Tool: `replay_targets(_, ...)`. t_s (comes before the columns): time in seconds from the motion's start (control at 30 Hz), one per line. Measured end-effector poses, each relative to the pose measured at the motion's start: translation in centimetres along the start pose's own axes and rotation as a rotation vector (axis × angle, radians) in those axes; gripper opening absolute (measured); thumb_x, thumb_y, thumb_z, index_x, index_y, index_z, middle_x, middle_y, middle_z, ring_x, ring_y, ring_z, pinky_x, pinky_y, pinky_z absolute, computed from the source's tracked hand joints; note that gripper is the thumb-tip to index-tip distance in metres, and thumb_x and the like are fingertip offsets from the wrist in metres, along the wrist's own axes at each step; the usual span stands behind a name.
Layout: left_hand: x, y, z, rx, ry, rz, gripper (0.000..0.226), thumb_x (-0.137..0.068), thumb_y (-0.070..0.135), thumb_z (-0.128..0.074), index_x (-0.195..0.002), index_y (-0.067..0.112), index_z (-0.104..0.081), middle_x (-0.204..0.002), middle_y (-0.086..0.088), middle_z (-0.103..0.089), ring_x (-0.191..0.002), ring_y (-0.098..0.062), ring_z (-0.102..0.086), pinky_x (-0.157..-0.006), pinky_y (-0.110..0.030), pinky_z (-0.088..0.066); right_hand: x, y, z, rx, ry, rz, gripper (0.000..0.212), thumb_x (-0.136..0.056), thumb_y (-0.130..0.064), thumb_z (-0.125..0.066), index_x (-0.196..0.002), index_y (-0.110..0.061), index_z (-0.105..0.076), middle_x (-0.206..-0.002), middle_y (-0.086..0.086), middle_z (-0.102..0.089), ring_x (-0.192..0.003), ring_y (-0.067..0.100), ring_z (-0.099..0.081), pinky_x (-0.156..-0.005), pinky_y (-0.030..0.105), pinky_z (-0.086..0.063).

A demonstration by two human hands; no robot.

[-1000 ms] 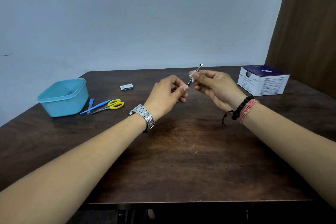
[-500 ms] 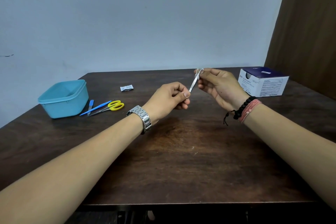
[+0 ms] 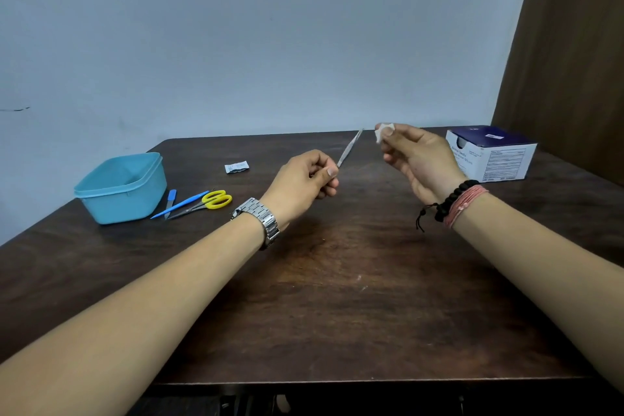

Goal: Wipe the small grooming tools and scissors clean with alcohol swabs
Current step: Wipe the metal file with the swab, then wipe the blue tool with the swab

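My left hand (image 3: pixel 304 184) pinches the near end of a thin metal grooming tool (image 3: pixel 349 149), which points up and away over the table's middle. To its right, my right hand (image 3: pixel 417 159) pinches a small white alcohol swab (image 3: pixel 381 132) between thumb and fingers, a short gap away from the tool's tip. Yellow-handled scissors (image 3: pixel 209 203) lie at the left beside a blue-handled tool (image 3: pixel 180 204) and a short blue tool (image 3: pixel 170 197).
A teal plastic tub (image 3: pixel 121 187) stands at the far left of the dark wooden table (image 3: pixel 337 297). A torn swab wrapper (image 3: pixel 236 166) lies behind the scissors. The swab box (image 3: pixel 491 152) sits at the back right, near a brown curtain.
My right hand slid the swab up along the metal tool and off its tip, then moved right. My left hand dropped slightly with the tool.
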State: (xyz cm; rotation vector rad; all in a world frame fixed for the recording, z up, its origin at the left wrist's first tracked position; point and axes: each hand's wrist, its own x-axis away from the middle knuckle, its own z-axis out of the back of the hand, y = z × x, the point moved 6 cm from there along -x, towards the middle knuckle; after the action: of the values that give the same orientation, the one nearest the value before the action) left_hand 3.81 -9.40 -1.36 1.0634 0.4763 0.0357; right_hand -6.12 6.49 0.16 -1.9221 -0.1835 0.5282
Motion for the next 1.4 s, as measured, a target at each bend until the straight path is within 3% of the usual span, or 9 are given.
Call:
replay_targets(0.13, -0.1, 0.0, 0.2, -0.005, -0.021, -0.056, 0.017, -0.094, 0.019, -0.06, -0.079, 0.028, -0.062, -0.09, -0.001, -0.069, -0.082, -0.014, -0.065, -0.084, -0.036, -0.056, 0.4, 0.8, -0.9, 0.162, -0.055, 0.008, 0.012, -0.087, 0.001, -0.066, -0.083, -0.01, -0.068, -0.071, -0.003, -0.07, -0.062, 0.007, -0.061, -0.06, 0.017, -0.052)
replay_targets(0.23, 0.1, 0.6, -0.2, -0.016, -0.043, -0.142, 0.019, -0.088, 0.022, -0.065, -0.074, 0.035, -0.064, -0.108, -0.001, -0.063, -0.088, -0.015, -0.063, -0.091, -0.045, -0.054, 0.8, 1.3, -2.0, 0.25, -0.127, 0.013, 0.01, -0.085, 0.003, -0.068, -0.094, 0.0, -0.07, -0.087, 0.011, -0.071, -0.066, 0.012, -0.065, -0.063, 0.018, -0.054)
replay_targets(0.37, 0.0, 0.9, -0.4, -0.077, -0.036, -0.179, 0.011, -0.083, 0.032, -0.066, -0.076, 0.04, -0.066, -0.105, 0.007, -0.065, -0.098, -0.018, -0.065, -0.094, -0.048, -0.052, 1.5, 1.4, -2.9, 0.331, -0.219, 0.04, 0.011, -0.082, 0.0, -0.072, -0.087, -0.01, -0.073, -0.084, 0.008, -0.073, -0.068, 0.011, -0.067, -0.063, 0.018, -0.054)
replay_targets(0.63, -0.2, 0.1, 0.4, 0.008, -0.013, -0.081, 0.019, -0.087, 0.02, -0.069, -0.073, 0.032, -0.07, -0.081, 0.005, -0.071, -0.082, -0.012, -0.066, -0.087, -0.036, -0.053, 1.8, 1.1, -3.3, 0.387, -0.256, 0.091, 0.011, -0.087, -0.002, -0.067, -0.096, -0.005, -0.072, -0.085, 0.003, -0.071, -0.067, 0.006, -0.061, -0.062, 0.018, -0.052)
replay_targets(0.8, 0.1, 1.1, 1.3, 0.048, 0.004, -0.041, 0.011, -0.092, 0.017, -0.064, -0.081, 0.02, -0.066, -0.084, -0.003, -0.071, -0.078, -0.011, -0.067, -0.077, -0.027, -0.053, 1.2, 0.9, -2.9, 0.227, -0.158, 0.041, 0.005, -0.091, -0.009, -0.065, -0.09, -0.009, -0.069, -0.078, 0.002, -0.066, -0.067, 0.008, -0.059, -0.062, 0.02, -0.052)
replay_targets(1.0, 0.4, 2.0, 12.1, -0.338, 0.313, 0.021, 0.01, -0.089, 0.026, -0.065, -0.08, 0.022, -0.068, -0.088, -0.006, -0.073, -0.085, -0.021, -0.069, -0.083, -0.038, -0.055, 1.0, 1.3, -2.8, 0.2, -0.141, 0.024, 0.006, -0.092, -0.009, -0.063, -0.089, -0.009, -0.069, -0.077, 0.003, -0.066, -0.066, 0.008, -0.059, -0.063, 0.02, -0.053)
replay_targets(1.17, 5.8, 1.0, 24.6, -1.088, 0.591, 0.281, 0.018, -0.083, 0.033, -0.065, -0.088, 0.018, -0.074, -0.097, -0.011, -0.071, -0.099, -0.036, -0.062, -0.081, -0.038, -0.052, 1.5, 1.9, -3.6, 0.257, -0.2, 0.022, 0.005, -0.09, -0.012, -0.066, -0.09, -0.01, -0.07, -0.08, 0.005, -0.068, -0.068, 0.01, -0.061, -0.065, 0.021, -0.054)
replay_targets(1.27, 8.4, -1.4, 29.0, -1.226, 0.561, 0.577, 0.021, -0.079, 0.031, -0.064, -0.088, 0.015, -0.074, -0.095, -0.012, -0.067, -0.104, -0.037, -0.055, -0.08, -0.04, -0.053, 1.6, 1.9, -3.8, 0.275, -0.213, 0.025, 0.004, -0.09, -0.012, -0.067, -0.088, -0.011, -0.071, -0.081, 0.007, -0.068, -0.069, 0.01, -0.061, -0.065, 0.02, -0.055)
replay_targets(1.4, 8.5, -3.2, 29.6, -1.222, 0.459, 0.68, 0.032, -0.077, 0.041, -0.068, -0.091, 0.012, -0.072, -0.091, -0.011, -0.065, -0.105, -0.035, -0.052, -0.081, -0.042, -0.053, 1.7, 1.7, -3.5, 0.304, -0.205, 0.024, 0.005, -0.089, -0.011, -0.067, -0.088, -0.011, -0.071, -0.08, 0.006, -0.067, -0.067, 0.009, -0.06, -0.065, 0.019, -0.055)
